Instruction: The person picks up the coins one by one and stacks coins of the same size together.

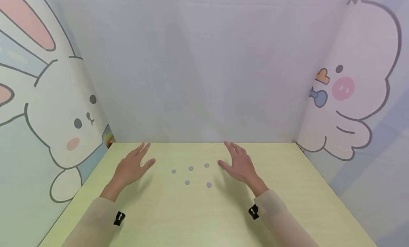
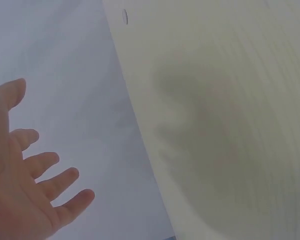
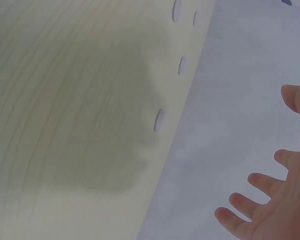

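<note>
Several small flat grey discs point(image 1: 190, 168), coin-like, lie apart from each other on the table between my two hands. Their markings are too small to tell. My left hand point(image 1: 131, 167) hovers above the table to their left, fingers spread and holding nothing. On the other side my right hand point(image 1: 240, 165) is also held up over the table, its thumb near the far right disc point(image 1: 206, 165). Nothing is in its fingers. The left wrist view has one disc point(image 2: 125, 16) near the table edge; more discs point(image 3: 159, 120) show in the right wrist view.
A pale wood-grain table point(image 1: 166, 218) lies under both hands. Behind it hangs a plain light cloth point(image 1: 204, 69). Side cloths carry a printed rabbit point(image 1: 64, 133) on the left and a printed chick point(image 1: 361, 55) on the right. A black clip point(image 1: 119, 218) is on the left sleeve, another point(image 1: 254, 211) on the right.
</note>
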Tool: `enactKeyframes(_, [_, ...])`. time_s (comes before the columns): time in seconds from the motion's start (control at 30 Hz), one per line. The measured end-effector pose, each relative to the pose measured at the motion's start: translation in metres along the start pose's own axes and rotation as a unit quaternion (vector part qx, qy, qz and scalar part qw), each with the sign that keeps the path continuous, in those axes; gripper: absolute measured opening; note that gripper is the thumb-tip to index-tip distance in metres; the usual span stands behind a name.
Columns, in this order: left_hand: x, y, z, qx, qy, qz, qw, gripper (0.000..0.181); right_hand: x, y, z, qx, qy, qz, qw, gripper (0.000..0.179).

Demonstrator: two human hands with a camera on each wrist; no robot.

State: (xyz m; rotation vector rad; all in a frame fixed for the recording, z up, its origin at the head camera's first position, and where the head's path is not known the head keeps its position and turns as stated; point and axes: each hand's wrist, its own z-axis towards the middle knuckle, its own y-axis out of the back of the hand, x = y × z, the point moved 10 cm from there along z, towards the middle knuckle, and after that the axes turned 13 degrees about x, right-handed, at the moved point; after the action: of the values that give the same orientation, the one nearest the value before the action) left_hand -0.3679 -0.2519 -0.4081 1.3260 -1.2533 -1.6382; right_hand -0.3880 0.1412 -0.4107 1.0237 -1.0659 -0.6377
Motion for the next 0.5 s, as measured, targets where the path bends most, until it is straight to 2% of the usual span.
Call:
enactKeyframes(0.27, [0.002, -0.009, 0.009, 0.004, -0.017, -0.06, 0.9981, 0.078, 0.015, -0.012, 0.015, 0.026, 0.001, 0.067, 0.9974, 0.081])
enactKeyframes(0.5, [-0.006, -0.008, 0.014, -0.011, -0.056, -0.124, 0.9907, 0.063, 0.028, -0.024, 0.027, 0.035, 0.019, 0.142, 0.9891, 0.069])
